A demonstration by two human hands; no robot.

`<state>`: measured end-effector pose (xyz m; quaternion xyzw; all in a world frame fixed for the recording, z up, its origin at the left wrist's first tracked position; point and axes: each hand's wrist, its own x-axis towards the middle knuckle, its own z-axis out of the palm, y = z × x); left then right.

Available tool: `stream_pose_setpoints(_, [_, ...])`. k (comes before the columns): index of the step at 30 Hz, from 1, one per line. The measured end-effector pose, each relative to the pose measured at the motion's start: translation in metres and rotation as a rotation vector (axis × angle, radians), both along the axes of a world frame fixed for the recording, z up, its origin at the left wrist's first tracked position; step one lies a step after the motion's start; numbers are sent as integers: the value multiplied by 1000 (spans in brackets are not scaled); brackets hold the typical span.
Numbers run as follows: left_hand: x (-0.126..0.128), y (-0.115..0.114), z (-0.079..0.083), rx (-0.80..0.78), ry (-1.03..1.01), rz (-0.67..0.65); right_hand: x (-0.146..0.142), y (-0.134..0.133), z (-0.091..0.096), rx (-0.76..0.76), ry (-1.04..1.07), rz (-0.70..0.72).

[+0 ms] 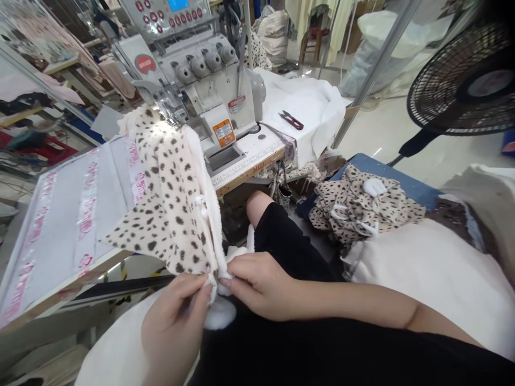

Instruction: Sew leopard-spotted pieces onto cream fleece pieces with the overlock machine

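Note:
A cream plush fabric with dark spots [169, 198] hangs from the lit presser foot of the overlock sewing machine [201, 80] down towards my lap. A white fluffy strip [210, 209] runs along its right edge. My left hand [177, 313] pinches the lower corner of the spotted fabric between thumb and fingers. Close beside it, my right hand [259, 284] is closed on the white fluffy strip. The two edges meet between my fingertips. Part of the white cloth below is hidden by my hands.
Thread snips [292, 120] lie on white cloth [309, 96] right of the machine. A pile of spotted pieces [362, 203] rests on a blue surface at right, by a large white fabric heap [434, 273]. A black fan [466, 80] stands behind. The taped table [72, 214] extends left.

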<state>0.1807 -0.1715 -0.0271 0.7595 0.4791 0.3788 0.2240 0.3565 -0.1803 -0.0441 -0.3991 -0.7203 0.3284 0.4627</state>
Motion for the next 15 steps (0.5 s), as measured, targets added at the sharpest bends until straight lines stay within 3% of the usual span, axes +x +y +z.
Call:
stream_pose_setpoints(9, [4,6,9,181,295,-131,-1,2,-1,-10,-52,-23])
stream_pose_setpoints(15, [11,8,12,232,337,-169,0,3,1,-65,-31,-14])
